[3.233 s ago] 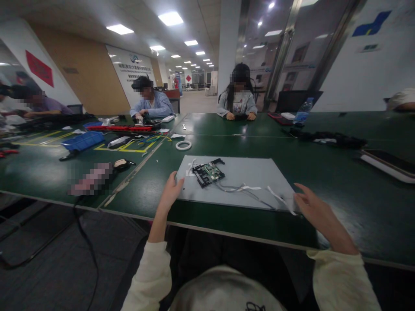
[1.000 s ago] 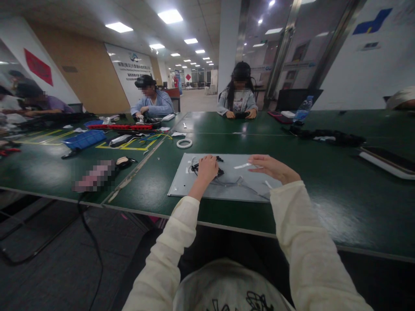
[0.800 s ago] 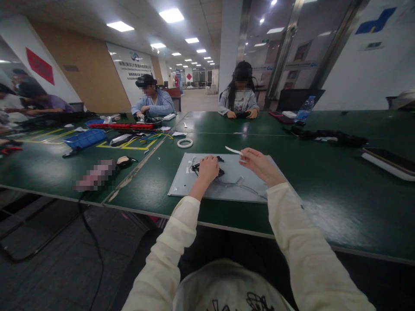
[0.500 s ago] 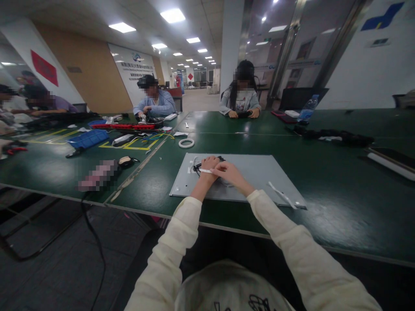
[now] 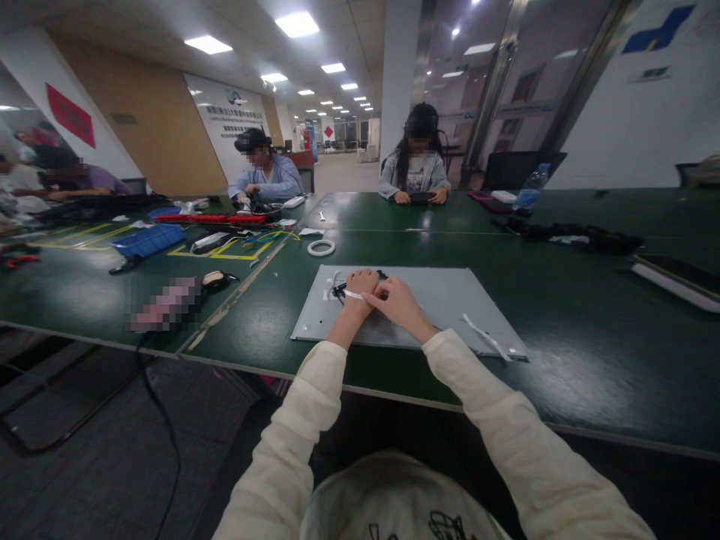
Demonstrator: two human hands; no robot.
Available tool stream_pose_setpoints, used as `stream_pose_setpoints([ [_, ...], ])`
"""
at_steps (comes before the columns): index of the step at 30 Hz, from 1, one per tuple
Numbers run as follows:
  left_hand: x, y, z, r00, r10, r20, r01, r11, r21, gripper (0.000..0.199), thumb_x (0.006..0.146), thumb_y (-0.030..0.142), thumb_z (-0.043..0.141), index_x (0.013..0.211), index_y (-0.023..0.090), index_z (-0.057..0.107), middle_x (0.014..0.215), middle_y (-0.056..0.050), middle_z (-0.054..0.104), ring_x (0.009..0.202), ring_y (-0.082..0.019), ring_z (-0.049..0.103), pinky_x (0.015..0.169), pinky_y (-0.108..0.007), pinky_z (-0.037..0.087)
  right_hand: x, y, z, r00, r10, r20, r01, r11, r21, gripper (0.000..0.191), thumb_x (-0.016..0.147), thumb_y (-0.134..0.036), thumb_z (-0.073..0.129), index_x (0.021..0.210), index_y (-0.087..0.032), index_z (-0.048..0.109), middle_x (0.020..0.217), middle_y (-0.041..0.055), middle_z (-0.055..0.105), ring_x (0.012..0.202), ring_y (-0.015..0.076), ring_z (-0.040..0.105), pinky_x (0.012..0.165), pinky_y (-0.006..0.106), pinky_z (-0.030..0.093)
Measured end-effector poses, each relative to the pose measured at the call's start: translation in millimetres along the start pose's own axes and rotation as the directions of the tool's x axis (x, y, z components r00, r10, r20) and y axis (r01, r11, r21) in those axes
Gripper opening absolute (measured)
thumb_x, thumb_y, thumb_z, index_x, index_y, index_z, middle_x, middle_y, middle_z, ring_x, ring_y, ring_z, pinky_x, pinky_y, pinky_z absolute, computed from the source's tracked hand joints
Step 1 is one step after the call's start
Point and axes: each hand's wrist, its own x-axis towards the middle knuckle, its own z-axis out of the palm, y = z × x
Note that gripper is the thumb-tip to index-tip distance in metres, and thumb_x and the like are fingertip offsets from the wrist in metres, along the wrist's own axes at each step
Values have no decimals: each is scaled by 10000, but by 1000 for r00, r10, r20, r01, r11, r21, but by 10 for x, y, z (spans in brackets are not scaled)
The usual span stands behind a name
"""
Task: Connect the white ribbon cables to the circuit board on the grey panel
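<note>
A grey panel (image 5: 450,300) lies on the green table. My left hand (image 5: 363,285) rests over black cables (image 5: 338,289) on the panel; its fingers point away, and what is beneath them is hidden. Across the back of that hand, near the wrist, runs a white strip (image 5: 354,295). My right hand (image 5: 397,298) is beside it, thumb and forefinger pinched at the strip's right end. Another white strip (image 5: 484,336) lies on the panel's right part.
A white tape ring (image 5: 321,248) sits beyond the panel. Leftward are a blue bin (image 5: 149,241), a pixelated pink item (image 5: 167,303) and cables. A bottle (image 5: 532,187), black cable bundle (image 5: 579,235) and phone (image 5: 680,281) are rightward. Two people sit opposite.
The view has shifted slightly. The white strip now lies flatter against my left hand, and my right fingers have drawn a little closer to it.
</note>
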Motion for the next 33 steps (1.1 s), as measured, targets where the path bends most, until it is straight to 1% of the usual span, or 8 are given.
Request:
stream_pose_setpoints([
  [5,-4,-53,-22,999,-30,-16,30,999,-33,212,877,264,417,999,184,570,1059,-86,576,1012,-226,511,852,-348,356,11,-11,-1,996,-73,42,70,994,79,338,849,-404,482,637,-165,591,686,28,559,694,136,495,669,252,356],
  [8,0,-87,-26,998,-40,-45,38,998,-50,188,865,228,430,971,183,578,1044,-84,582,1001,-218,517,854,-343,357,30,29,-6,997,-22,73,11,990,140,377,874,-421,420,687,-161,618,712,29,600,687,133,513,655,244,359],
  [12,15,-143,-33,989,-91,-117,82,993,-80,181,861,208,427,940,175,587,1003,-81,596,980,-208,532,843,-328,367,71,136,-53,995,46,94,-66,972,227,347,874,-409,408,808,-161,641,788,25,649,733,143,556,677,240,383],
  [17,28,-270,-50,959,-202,-199,173,973,-155,203,859,197,418,951,175,598,960,-66,618,914,-182,560,815,-286,387,121,314,-79,993,119,27,-121,985,125,219,829,-275,482,931,-149,629,940,64,653,849,160,575,785,262,412],
  [22,17,-380,-73,920,-315,-234,269,940,-209,215,859,180,400,912,163,607,936,-72,635,892,-167,569,793,-257,392,127,417,-2,978,139,154,-143,990,16,259,790,-204,531,1026,-124,603,991,107,644,862,169,591,793,271,436],
  [25,1,-403,-96,897,-392,-205,347,911,-223,213,858,184,400,870,162,611,899,-75,645,861,-165,575,760,-253,392,110,422,33,971,95,220,-106,994,40,244,765,-211,569,999,-161,616,991,81,652,875,170,600,796,268,444],
  [27,-7,-409,-106,889,-429,-163,391,894,-218,211,858,190,402,865,163,611,890,-78,649,848,-168,579,738,-254,392,90,409,39,968,38,246,-54,997,57,291,738,-228,606,1025,-184,612,1016,66,648,909,178,595,823,283,441],
  [33,-4,-433,-65,891,-450,-63,434,883,-178,217,864,217,405,911,160,609,928,-95,658,860,-182,588,716,-257,402,-5,347,55,956,-121,269,116,993,33,651,620,-308,717,1217,-146,514,1201,130,539,1102,251,497,939,364,381],
])
